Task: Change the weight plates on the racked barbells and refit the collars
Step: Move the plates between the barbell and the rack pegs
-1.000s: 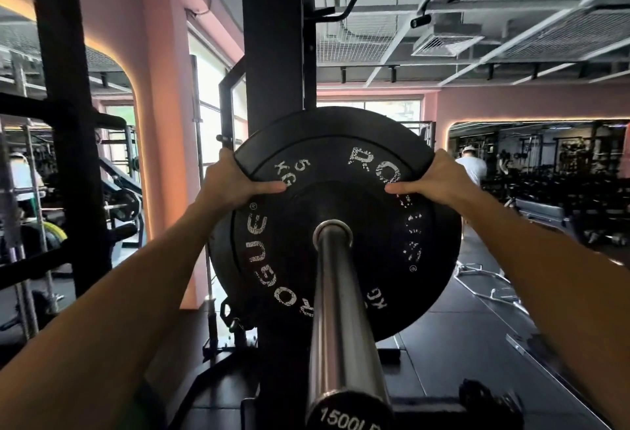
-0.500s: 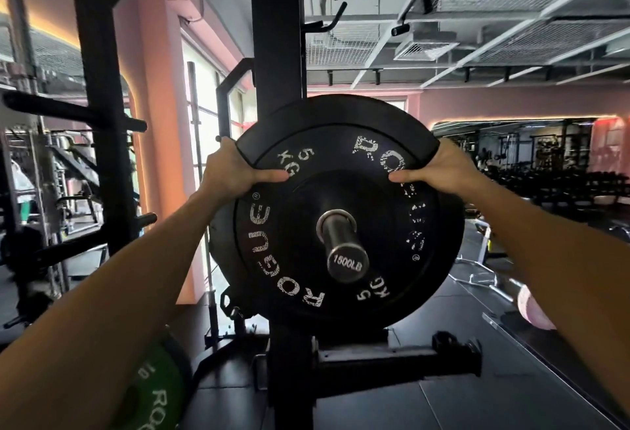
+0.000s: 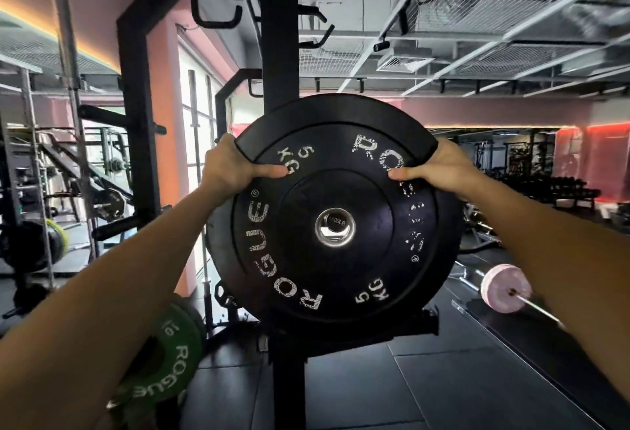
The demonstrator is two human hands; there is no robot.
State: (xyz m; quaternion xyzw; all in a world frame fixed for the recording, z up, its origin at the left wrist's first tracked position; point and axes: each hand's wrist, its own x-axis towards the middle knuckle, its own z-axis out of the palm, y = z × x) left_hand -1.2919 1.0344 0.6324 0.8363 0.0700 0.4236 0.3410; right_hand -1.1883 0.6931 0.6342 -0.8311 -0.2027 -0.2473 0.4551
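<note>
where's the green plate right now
Head view, bottom left: the green plate sits low beside the rack upright, under the left forearm and left of the black plate.

black plates (image 3: pixel 335 259): 2 | green plates (image 3: pixel 170 361): 1 | hands (image 3: pixel 226 165): 2

A gym: squat rack (image 3: pixel 278 54), bumper plates (image 3: pixel 334 211), distant weight racks (image 3: pixel 545 187).

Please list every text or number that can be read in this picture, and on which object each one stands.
"ROGUE", twice: black 5 kg plate, the right one partly worn.
"5 KG", twice: same plate, top and bottom.
"…00LB": barbell sleeve end, first digits blurred.
"ROGUE", "10": green plate.
Pink plate: no readable text.
</note>
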